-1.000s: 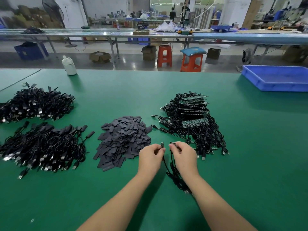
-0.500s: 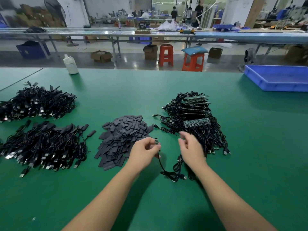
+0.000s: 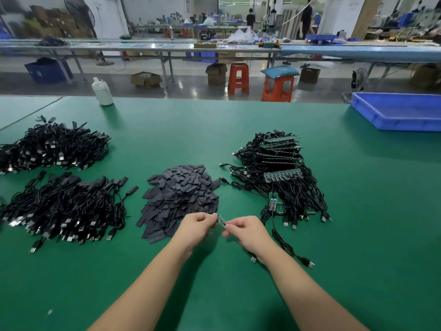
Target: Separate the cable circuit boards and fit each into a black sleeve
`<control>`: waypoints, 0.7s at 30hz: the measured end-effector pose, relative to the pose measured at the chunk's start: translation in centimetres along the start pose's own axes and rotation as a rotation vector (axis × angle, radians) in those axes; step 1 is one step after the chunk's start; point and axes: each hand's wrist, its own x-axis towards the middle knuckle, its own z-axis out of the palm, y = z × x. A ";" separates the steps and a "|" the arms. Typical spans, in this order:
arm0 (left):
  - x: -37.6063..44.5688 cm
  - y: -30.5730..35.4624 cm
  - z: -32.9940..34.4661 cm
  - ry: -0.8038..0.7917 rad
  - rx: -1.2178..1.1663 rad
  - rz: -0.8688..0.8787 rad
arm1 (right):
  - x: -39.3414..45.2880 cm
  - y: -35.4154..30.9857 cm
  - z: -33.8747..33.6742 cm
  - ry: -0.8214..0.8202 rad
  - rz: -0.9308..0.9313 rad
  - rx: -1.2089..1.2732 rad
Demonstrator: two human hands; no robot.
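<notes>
A small green circuit board (image 3: 221,220) is pinched between my left hand (image 3: 196,226) and my right hand (image 3: 247,230), just above the green table in front of the heap of flat black sleeves (image 3: 181,194). Its black cable (image 3: 281,240) trails right on the table to a USB plug (image 3: 310,264). To the right lies a pile of black cables with joined strips of circuit boards (image 3: 279,175). Two loose boards (image 3: 272,203) sit at that pile's near edge.
Two heaps of black cables lie at the left, a far one (image 3: 51,149) and a near one (image 3: 64,206). A white bottle (image 3: 102,91) stands at the table's far edge. A blue tray (image 3: 401,111) sits at the far right.
My right hand left the cable pile and came back to meet my left hand. Both now pinch the one small board, which the left hand alone held before.
</notes>
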 end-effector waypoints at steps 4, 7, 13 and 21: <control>1.1 -2.6 -2.4 0.282 0.942 0.287 | -0.4 1.0 1.6 -0.003 0.055 -0.220; 2.0 -4.3 -3.9 0.207 1.145 0.287 | -0.6 1.5 2.4 0.033 0.045 -0.342; 2.7 -4.4 -4.6 0.249 1.118 0.293 | -0.4 1.7 2.3 0.049 0.029 -0.282; 1.7 -3.2 -4.2 0.198 0.981 0.422 | -0.2 1.9 1.7 -0.021 0.040 -0.248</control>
